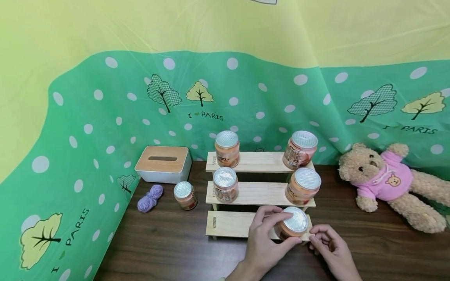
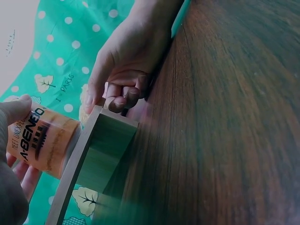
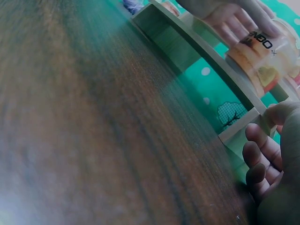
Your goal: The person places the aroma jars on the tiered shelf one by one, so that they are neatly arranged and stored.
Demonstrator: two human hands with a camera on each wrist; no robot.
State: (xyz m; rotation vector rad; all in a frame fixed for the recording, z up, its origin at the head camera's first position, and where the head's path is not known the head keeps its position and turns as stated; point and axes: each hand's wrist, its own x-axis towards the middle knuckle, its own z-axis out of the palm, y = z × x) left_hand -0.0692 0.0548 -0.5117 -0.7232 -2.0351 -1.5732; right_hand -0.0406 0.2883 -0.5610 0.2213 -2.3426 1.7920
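Observation:
My left hand (image 1: 261, 242) grips a clear jar (image 1: 295, 220) with orange contents and a silvery lid, thumb in front and fingers behind. The jar is upright at the right end of the lowest step of a wooden tiered shelf (image 1: 232, 224). Black lettering shows on the jar's label (image 2: 35, 133) in the left wrist view. At that step's right end, my right hand (image 1: 332, 248) pinches the board's corner between thumb and curled fingers (image 3: 265, 143). Two similar jars stand on the middle step (image 1: 261, 193), and two more on the top step (image 1: 261, 162).
Left of the shelf, another jar (image 1: 185, 196) stands on the dark wooden table (image 1: 168, 242). Beside it are a purple yarn skein (image 1: 150, 198) and a tissue box (image 1: 163, 164) with a wooden top. A teddy bear (image 1: 390, 179) in pink lies right, against a green dotted cloth (image 1: 260, 93).

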